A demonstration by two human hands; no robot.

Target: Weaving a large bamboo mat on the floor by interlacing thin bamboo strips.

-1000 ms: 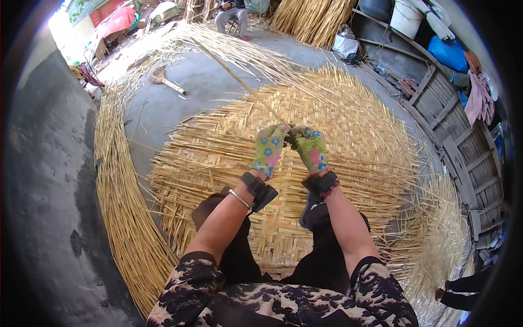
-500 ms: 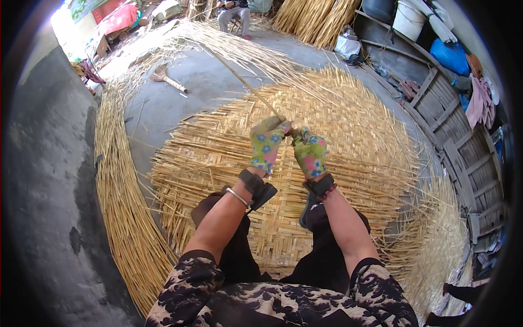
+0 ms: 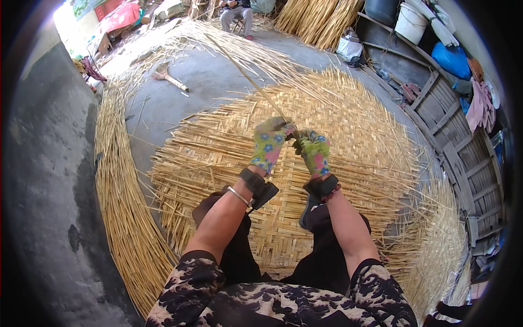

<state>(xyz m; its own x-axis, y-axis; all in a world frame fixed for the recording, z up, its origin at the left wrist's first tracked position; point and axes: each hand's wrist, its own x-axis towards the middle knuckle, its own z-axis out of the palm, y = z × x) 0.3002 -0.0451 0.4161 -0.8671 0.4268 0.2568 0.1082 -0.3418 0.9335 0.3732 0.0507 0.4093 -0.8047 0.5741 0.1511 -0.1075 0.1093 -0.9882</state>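
Note:
A long, thin reed strip (image 3: 251,80) slants up and away from my gloved hands. My left hand (image 3: 270,143), in a floral glove, is closed on it near its lower end, with the palm and fingertips largely hidden. Just right of it, my right hand (image 3: 314,150), gloved alike, is closed on the same strip, close beside the left; its fingertips are partly hidden. Both are above a large woven reed mat (image 3: 362,125), with many loose strips lying across its nearer part and left edge. My legs and a shoe rest on the mat.
Reed bundles lie left (image 3: 128,201) and right (image 3: 436,234), others stand behind (image 3: 316,22). A whisk broom (image 3: 171,80) lies beyond the mat. A person (image 3: 235,16) sits far back; another's dark-clad limb (image 3: 455,310) shows lower right. A wall (image 3: 60,180) borders left; buckets, bags, wooden frames (image 3: 452,158) line the right.
My hands rose slightly, then shifted a little right, still gripping the strip, whose far end has swung slightly rightward. The dark-clad limbs at lower right have moved downward, mostly out of view.

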